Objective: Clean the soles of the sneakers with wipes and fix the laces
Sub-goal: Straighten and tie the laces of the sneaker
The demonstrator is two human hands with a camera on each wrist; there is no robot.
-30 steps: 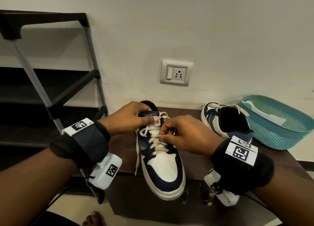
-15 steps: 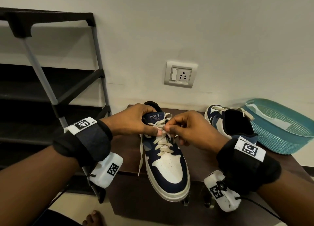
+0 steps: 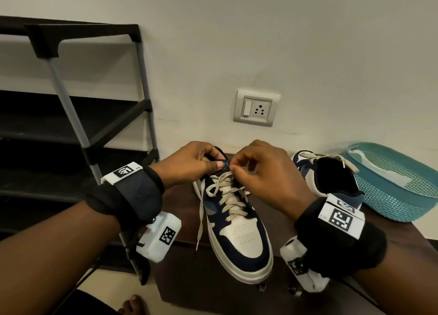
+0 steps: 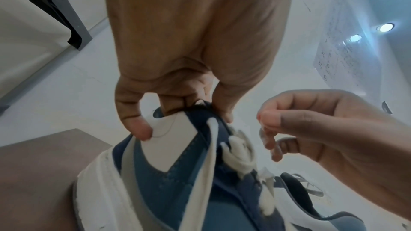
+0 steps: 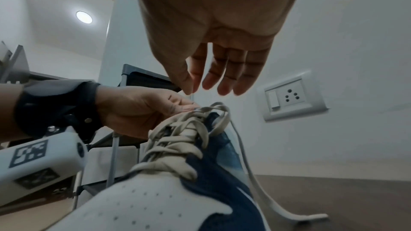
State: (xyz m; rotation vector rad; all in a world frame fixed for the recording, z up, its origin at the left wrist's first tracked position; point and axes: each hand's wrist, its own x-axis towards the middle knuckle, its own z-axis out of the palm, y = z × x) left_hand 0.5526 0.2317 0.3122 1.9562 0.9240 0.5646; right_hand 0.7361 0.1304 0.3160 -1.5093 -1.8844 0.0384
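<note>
At 9 o'clock in the head view stands a black shoe rack (image 3: 78,125), close to the left edge of the dark table (image 3: 180,222). Our left hand (image 3: 189,164) comes in from 8 o'clock and grips the collar and tongue of the near sneaker (image 3: 239,234): in the left wrist view the fingers (image 4: 135,126) curl round the white side panel and the thumb presses on the other side.

The near sneaker lies in the middle, its long axis from 12 to 6 o'clock, the heel toward the wall and the toe hanging a little over the near edge of the table. The laces (image 3: 228,196) cross up the front, and one loose end (image 3: 201,220) hangs down on the left side, over the table edge. We judge the lacing step is in hand, at the top eyelets.

Our right hand (image 3: 263,170) comes in from 4 o'clock and meets the left at the tongue. Its thumb and forefinger are pressed together, but whether they pinch a lace we cannot tell. Both hands are equally near; the right has more free room toward 3 o'clock.

At 2 o'clock rests the second sneaker (image 3: 331,175), and just beside it a teal basket (image 3: 391,196) at the table's right end.
</note>
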